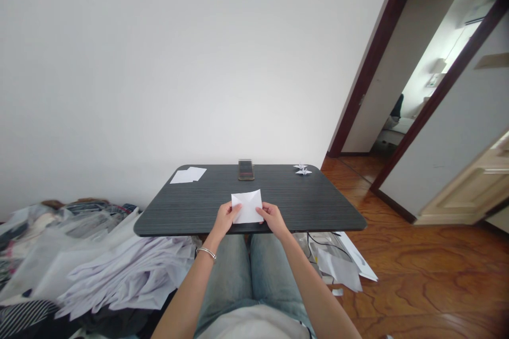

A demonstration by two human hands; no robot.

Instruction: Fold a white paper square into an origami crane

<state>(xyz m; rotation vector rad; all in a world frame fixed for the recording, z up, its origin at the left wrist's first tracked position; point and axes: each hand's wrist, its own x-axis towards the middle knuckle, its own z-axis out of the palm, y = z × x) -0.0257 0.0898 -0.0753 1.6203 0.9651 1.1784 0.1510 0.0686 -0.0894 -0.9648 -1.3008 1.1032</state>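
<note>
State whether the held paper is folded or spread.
Spread: the paper shows a broad, four-cornered face with faint creases; any fold underneath, I cannot tell.

Person seated, both bare arms reaching forward over thighs (228, 265), slanting inward. Left forearm (191, 288) angles rightward from elbow side; right forearm (312, 280) mirrors it, angling leftward. Left hand (226, 216) and right hand (272, 215) about level, near each other yet apart. Each in pinching grip: left thumb (237, 207) and right thumb (260, 212) on top, pointing inward, fingers (268, 206) partly hidden. Both wrists look fairly straight.
</note>
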